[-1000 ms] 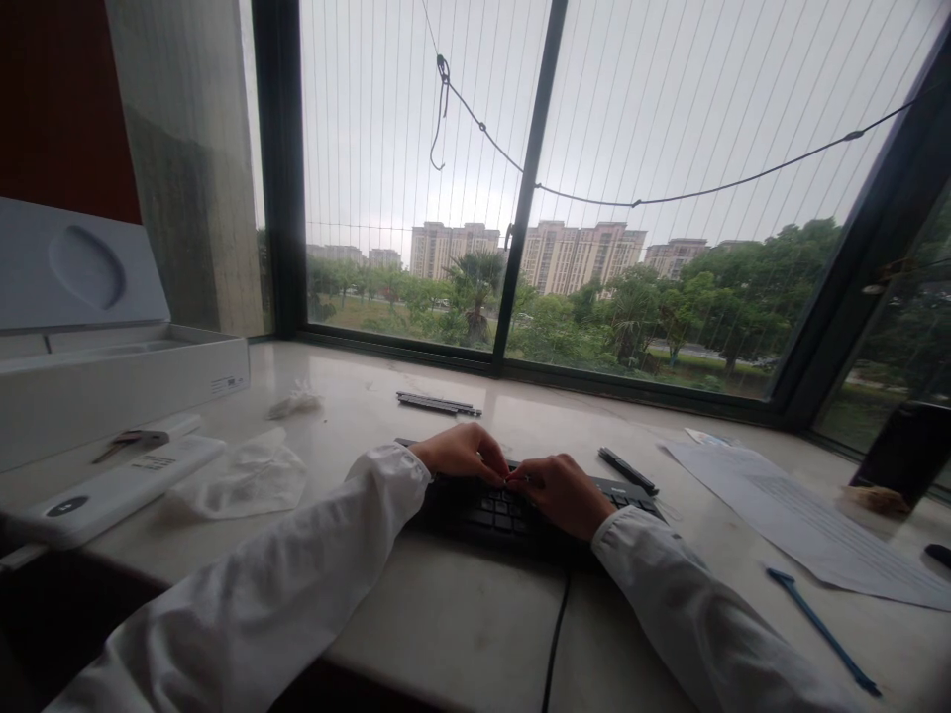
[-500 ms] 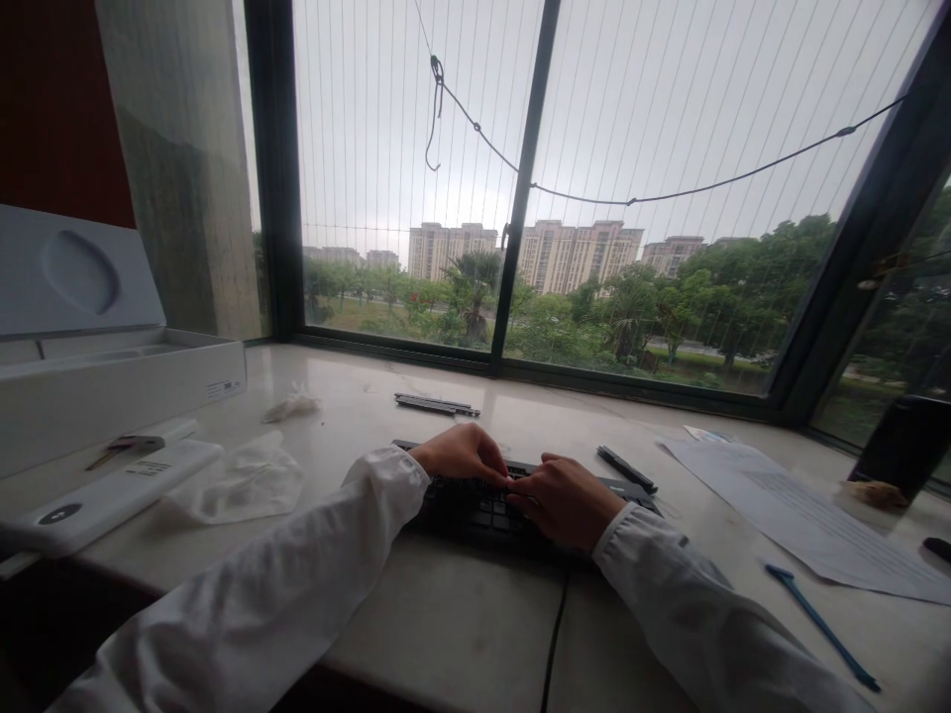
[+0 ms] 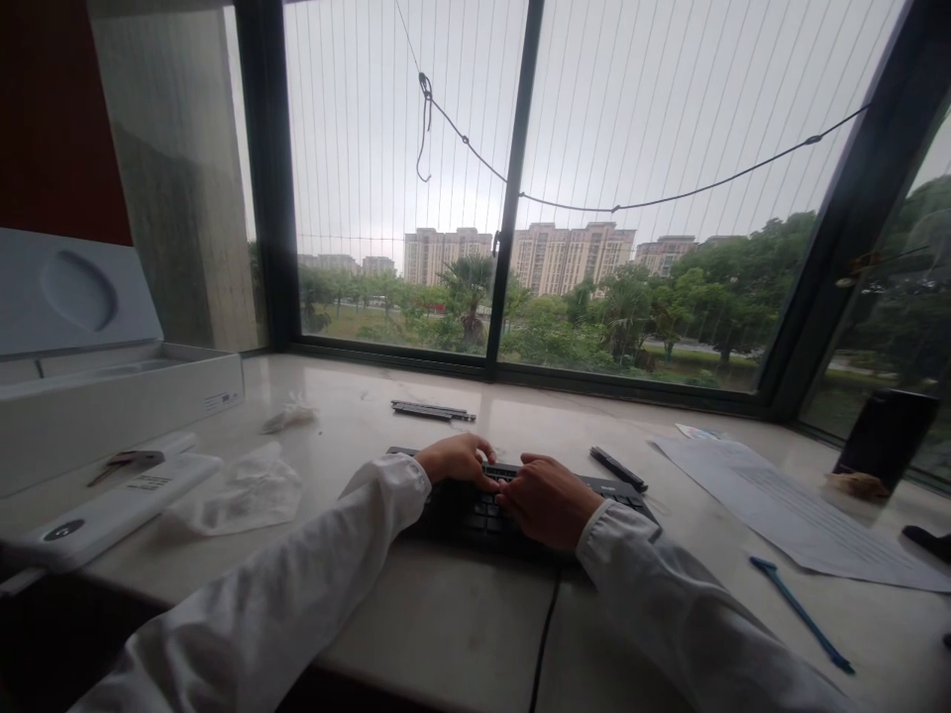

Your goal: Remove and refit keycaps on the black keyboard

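Note:
A black keyboard (image 3: 457, 517) lies on the pale stone sill in front of me, and both hands are over its middle. My left hand (image 3: 457, 460) comes in from the left with bent fingers; its tips meet those of the other hand just above the keys. My right hand (image 3: 554, 500) is curled, thumb side toward the left hand, with its fingertips low at the keys. Whatever sits between the fingertips is too small and hidden to make out. A dark cable (image 3: 546, 634) runs from the keyboard's front edge toward me.
Dark thin strips (image 3: 433, 410) lie behind the keyboard, another dark strip (image 3: 618, 467) at its right. A printed sheet (image 3: 788, 510) and blue stick tool (image 3: 802, 614) are rightward. Leftward are a white box (image 3: 119, 406), white device (image 3: 126, 510), keys (image 3: 126, 462) and crumpled wrapping (image 3: 242, 490).
The view has shifted slightly. A finger of my left hand has lifted away from its thumb, and my right hand's fingers have curled in more. Both hands stay over the keyboard.

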### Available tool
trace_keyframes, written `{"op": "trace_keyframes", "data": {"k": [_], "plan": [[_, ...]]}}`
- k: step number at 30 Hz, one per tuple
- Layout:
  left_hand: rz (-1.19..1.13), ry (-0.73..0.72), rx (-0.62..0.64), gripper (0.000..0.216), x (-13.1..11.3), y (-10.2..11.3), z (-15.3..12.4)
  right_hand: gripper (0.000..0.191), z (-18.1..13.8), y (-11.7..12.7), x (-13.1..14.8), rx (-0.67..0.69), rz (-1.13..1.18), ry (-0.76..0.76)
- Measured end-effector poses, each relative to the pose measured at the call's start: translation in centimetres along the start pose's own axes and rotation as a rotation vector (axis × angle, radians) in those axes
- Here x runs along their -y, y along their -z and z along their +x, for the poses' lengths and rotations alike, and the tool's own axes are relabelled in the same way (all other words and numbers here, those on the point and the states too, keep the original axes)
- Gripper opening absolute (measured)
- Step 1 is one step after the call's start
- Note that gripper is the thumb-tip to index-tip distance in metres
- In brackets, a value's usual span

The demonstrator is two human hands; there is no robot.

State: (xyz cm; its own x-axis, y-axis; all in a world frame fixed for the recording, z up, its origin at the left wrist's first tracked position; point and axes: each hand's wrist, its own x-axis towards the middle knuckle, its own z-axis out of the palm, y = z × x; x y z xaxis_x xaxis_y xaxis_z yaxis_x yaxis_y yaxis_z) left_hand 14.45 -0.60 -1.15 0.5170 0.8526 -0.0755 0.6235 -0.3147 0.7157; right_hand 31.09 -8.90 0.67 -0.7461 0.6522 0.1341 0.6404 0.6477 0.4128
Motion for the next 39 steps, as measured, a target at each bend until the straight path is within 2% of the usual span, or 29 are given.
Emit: {"op": "trace_keyframes", "data": {"k": [7, 13, 18, 21, 23, 26, 32, 35, 39], "plan": [[0.136, 0.036, 0.034, 0.051, -0.5, 0.3, 0.2, 0.040, -0.1, -0.3, -0.2, -0.053, -0.018, 0.020], [0.237, 0.042, 0.011, 0.057, -0.4, 0.3, 0.2, 0.040, 0.0, -1.0, -0.4, -0.071, -0.002, 0.039], [0.146, 0.023, -0.001, 0.056, -0.2, 0.4, -0.7, 0.041, -0.2, -0.9, -0.8, -0.084, 0.034, 0.024], [0.050, -0.036, 0.018, 0.054, 0.2, 1.1, -1.0, 0.041, -0.4, -0.6, -0.8, -0.137, 0.080, -0.043], [0.010, -0.060, -0.037, 0.052, 0.9, 1.9, -0.8, 0.042, -0.5, -0.5, -0.7, -0.158, 0.107, -0.083], [0.056, -0.008, -0.235, 0.046, 2.4, 3.2, -0.2, 0.044, -0.5, -0.5, -0.5, -0.140, 0.124, -0.079], [0.436, 0.208, -0.520, 0.025, 4.5, 4.4, -0.1, 0.046, -0.4, -0.6, -0.2, -0.110, 0.143, -0.153], [0.609, 0.245, -0.598, 0.020, 4.6, 4.5, -0.6, 0.045, -0.5, -0.5, -0.1, -0.114, 0.155, -0.157], [0.744, 0.253, -0.604, 0.025, 4.9, 4.8, -0.8, 0.043, -0.6, -0.4, -0.1, -0.124, 0.156, -0.175]]}}
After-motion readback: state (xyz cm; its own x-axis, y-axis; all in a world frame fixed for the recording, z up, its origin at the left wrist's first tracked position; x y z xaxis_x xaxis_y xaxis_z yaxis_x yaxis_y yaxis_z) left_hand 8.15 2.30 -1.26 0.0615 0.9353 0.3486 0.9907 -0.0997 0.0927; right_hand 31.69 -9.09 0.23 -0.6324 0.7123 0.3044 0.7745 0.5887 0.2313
